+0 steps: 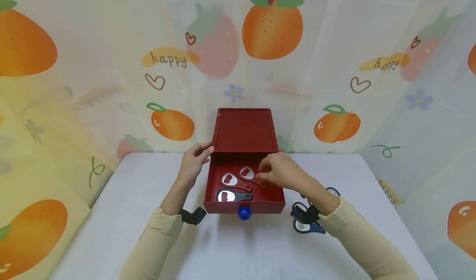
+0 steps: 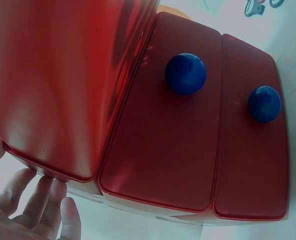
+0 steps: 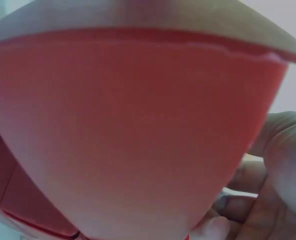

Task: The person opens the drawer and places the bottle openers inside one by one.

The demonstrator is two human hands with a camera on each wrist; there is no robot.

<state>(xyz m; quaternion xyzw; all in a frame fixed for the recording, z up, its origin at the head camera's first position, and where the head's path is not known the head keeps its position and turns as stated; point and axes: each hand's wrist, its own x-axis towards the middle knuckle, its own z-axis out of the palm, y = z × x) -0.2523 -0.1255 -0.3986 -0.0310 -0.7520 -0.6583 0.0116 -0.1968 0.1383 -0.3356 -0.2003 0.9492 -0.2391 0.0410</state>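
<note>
A red drawer cabinet [image 1: 243, 129] with blue knobs stands at the table's back, its top drawer [image 1: 260, 207] pulled out. My left hand [image 1: 194, 160] rests its nearly straight fingers against the cabinet's left side; in the left wrist view the fingertips [image 2: 55, 190] touch that edge. Inside the drawer, my right hand [image 1: 280, 170] pinches the handle of a red bottle opener [image 1: 247, 172]. Beside it lie another red bottle opener [image 1: 236, 181] and a black one [image 1: 234, 195]. In the right wrist view, the drawer's side wall [image 3: 133, 130] hides the fingertips of the right hand.
Several dark blue or black bottle openers [image 1: 303, 226] lie on the white table [image 1: 230, 251], right of the drawer, partly under my right wrist. Two closed drawers [image 2: 163, 140] sit below the pulled one. A fruit-patterned cloth [image 1: 271, 81] hangs behind.
</note>
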